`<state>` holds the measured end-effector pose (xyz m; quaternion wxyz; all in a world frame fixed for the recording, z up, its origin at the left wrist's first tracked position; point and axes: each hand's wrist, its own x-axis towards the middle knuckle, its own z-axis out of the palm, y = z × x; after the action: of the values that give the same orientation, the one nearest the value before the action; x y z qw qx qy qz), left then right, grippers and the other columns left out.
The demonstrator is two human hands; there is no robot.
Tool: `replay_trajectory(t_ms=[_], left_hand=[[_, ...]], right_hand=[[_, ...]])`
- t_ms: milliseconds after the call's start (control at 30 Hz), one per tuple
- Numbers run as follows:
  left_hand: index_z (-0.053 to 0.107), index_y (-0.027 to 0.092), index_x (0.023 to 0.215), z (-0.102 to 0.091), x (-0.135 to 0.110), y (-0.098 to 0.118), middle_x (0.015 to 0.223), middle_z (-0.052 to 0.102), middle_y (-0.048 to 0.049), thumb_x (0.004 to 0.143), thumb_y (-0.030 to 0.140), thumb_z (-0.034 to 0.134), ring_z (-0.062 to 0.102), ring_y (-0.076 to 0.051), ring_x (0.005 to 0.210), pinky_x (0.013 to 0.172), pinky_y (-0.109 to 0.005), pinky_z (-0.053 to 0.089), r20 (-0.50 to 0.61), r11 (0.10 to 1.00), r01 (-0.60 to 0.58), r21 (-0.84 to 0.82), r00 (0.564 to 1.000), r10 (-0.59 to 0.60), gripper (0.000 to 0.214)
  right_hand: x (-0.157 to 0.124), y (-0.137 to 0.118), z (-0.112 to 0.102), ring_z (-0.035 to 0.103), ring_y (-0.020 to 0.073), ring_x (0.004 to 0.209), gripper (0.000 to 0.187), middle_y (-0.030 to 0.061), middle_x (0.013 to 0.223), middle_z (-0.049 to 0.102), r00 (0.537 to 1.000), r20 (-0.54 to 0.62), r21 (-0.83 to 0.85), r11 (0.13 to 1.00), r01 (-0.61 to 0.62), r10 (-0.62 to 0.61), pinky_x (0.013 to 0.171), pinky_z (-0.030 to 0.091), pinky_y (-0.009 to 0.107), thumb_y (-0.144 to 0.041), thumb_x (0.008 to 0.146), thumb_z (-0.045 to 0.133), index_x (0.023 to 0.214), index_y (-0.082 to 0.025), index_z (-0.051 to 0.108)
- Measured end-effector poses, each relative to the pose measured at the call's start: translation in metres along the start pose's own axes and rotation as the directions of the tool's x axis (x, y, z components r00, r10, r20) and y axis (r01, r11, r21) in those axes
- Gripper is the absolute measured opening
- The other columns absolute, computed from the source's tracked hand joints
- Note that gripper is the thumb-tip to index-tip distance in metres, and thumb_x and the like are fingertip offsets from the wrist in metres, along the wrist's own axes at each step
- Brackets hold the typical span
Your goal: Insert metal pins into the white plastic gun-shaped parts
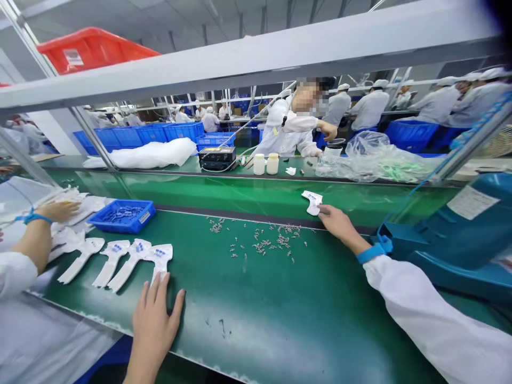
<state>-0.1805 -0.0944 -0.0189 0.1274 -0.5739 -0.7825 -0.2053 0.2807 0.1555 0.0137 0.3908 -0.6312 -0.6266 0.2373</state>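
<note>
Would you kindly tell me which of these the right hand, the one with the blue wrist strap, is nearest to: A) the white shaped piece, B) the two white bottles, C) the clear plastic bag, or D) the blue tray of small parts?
A: the right hand reaches right up to the white shaped piece, with nothing between them.

A small white piece [312, 203] lies flat on the green tabletop [260, 298]; a row of longer, blue-marked white pieces [160, 257] lies well to its left.
</note>
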Motion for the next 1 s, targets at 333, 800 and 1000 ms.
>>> replay_trajectory(t_ms=[333, 800, 1000], left_hand=[[0.053, 0.027, 0.135, -0.014, -0.047, 0.052, 0.135, 0.060, -0.0089, 0.095, 0.036, 0.050, 0.056, -0.029, 0.120, 0.093, -0.045, 0.054, -0.002, 0.906, -0.372, -0.203, 0.925, 0.380, 0.041], [0.059, 0.026, 0.125, -0.017, -0.108, 0.186, 0.133, 0.061, -0.0122, 0.089, 0.021, 0.053, 0.057, -0.032, 0.117, 0.088, -0.048, 0.055, 0.009, 0.777, -0.395, -0.491, 0.889, 0.457, 0.037], [0.060, 0.026, 0.121, -0.026, -0.043, 0.213, 0.117, 0.068, -0.0082, 0.096, 0.026, 0.050, 0.061, -0.026, 0.107, 0.091, -0.046, 0.052, 0.171, 0.691, -0.156, -0.706, 0.909, 0.380, 0.027]], right_hand=[[-0.044, 0.041, 0.011, 0.062, 0.0279, 0.091, 0.024, 0.0109, 0.094, 0.064, 0.967, 0.153, -0.364, 0.898, 0.249, -0.206, 0.080, 0.046, 0.037, -0.038, 0.089, 0.052, 0.096, -0.021, 0.067], [-0.074, 0.001, 0.001, 0.062, 0.0219, 0.077, 0.020, 0.0080, 0.087, 0.067, 0.968, 0.165, -0.259, 0.938, 0.229, -0.191, 0.071, 0.047, 0.033, -0.034, 0.089, 0.047, 0.087, -0.021, 0.062], [-0.139, -0.051, 0.000, 0.060, 0.0184, 0.074, 0.033, 0.0042, 0.084, 0.067, 0.885, 0.463, 0.171, 0.985, -0.030, -0.054, 0.066, 0.046, 0.029, -0.052, 0.088, 0.054, 0.087, -0.020, 0.064]])
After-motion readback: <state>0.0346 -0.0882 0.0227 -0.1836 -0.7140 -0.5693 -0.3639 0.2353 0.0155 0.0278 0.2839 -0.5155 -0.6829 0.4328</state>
